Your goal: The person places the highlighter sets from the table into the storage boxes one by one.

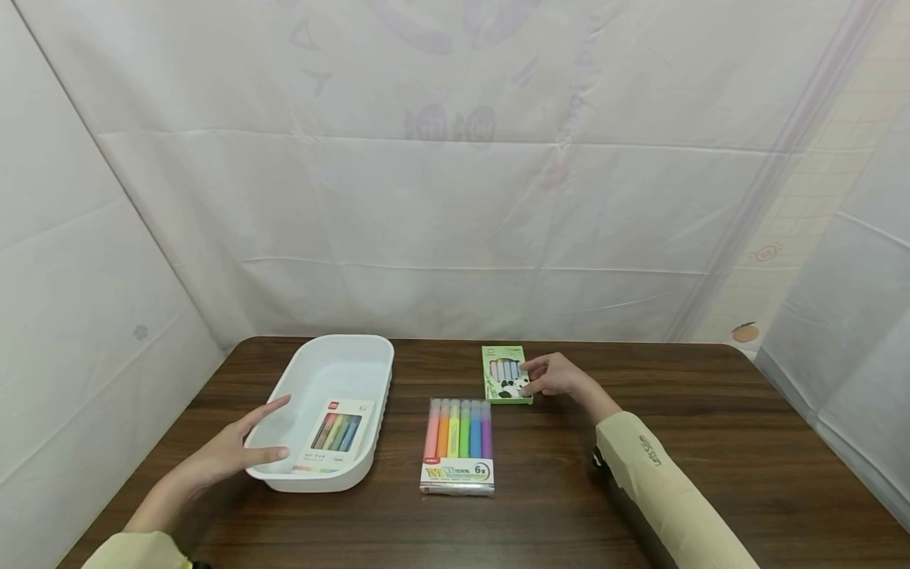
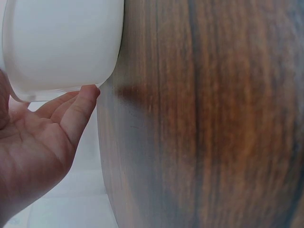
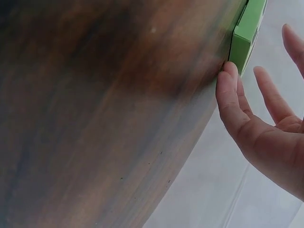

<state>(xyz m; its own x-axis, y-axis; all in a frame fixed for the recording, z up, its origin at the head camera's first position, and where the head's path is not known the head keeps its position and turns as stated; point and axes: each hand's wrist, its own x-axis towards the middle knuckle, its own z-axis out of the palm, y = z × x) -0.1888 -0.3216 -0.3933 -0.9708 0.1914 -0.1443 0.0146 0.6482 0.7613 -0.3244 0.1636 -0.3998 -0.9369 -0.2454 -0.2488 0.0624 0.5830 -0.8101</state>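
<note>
Just right of centre in the head view, the green panda-print marker box [image 1: 505,370] lies flat near the far edge of the wooden table [image 1: 711,427]. The right hand [image 1: 560,374] is at its right side, thumb and fingers parted and touching the box; no closed hold shows. At the lower left, the left hand [image 1: 226,454] grips the near left corner of the white plastic tray [image 1: 348,359], thumb and forefinger over the rim. Inside, toward the near end, lies a white crayon box [image 1: 336,435]; the six-colour highlighter pack [image 1: 458,446] lies at lower centre, between tray and right hand.

I judge the likeliest trouble is the panda box skidding toward the far edge if the fingertips push before they close. Uneven pressure on the tray's corner might tip it and slide the crayon box.
</note>
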